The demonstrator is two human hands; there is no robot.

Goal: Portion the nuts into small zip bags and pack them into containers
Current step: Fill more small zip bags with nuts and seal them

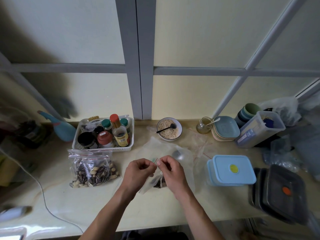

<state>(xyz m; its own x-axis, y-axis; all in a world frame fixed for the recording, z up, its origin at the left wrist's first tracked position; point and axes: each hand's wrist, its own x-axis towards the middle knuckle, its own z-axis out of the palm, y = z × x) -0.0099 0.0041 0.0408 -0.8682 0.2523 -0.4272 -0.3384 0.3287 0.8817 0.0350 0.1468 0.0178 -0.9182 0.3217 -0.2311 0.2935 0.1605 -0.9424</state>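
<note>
At lower centre of the frame, the left hand and the right hand meet over the worktop. Each grip is narrow: thumb and fingers of both hands pinch the top edge of a small zip bag, which hangs between them with dark seeds and nuts visible in its lower part. Whether the seal is closed cannot be told.

To the left of the hands, filled zip bags of nuts and striped seeds lie together on the worktop, just in front of a white basket holding jars and bottles. A large clear plastic bag lies crumpled behind the hands.

At upper centre stands a bowl of pale crumbs with a black spoon in it. At right, a light blue lidded container rests on the worktop, with black containers beside it at lower right. Empty zip bags lie between bowl and blue container.
</note>
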